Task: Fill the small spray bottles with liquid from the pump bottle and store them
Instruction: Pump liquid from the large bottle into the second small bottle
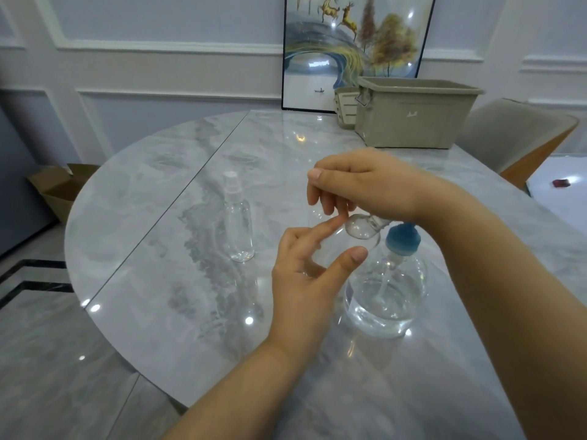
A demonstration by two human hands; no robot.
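Right hand [374, 185] grip over tilted spray bottle [362, 228] (left hand [305, 274] beneath)

You have two small clear plastic spray bottles [238, 223] [362, 230] — one blue-capped clear pump bottle [389, 287] — two beige plastic bins [413, 119] [344, 106], one framed landscape picture [352, 42].

Marble table [158, 217], seen from above. Right hand [365, 185] gripping a small clear bottle [360, 228] tilted above the blue-topped pump bottle [386, 281]. Left hand [313, 271] just below, index fingertip touching the bottle. Capped spray bottle [237, 217] upright to the left. Beige bin [413, 115] at the far edge.
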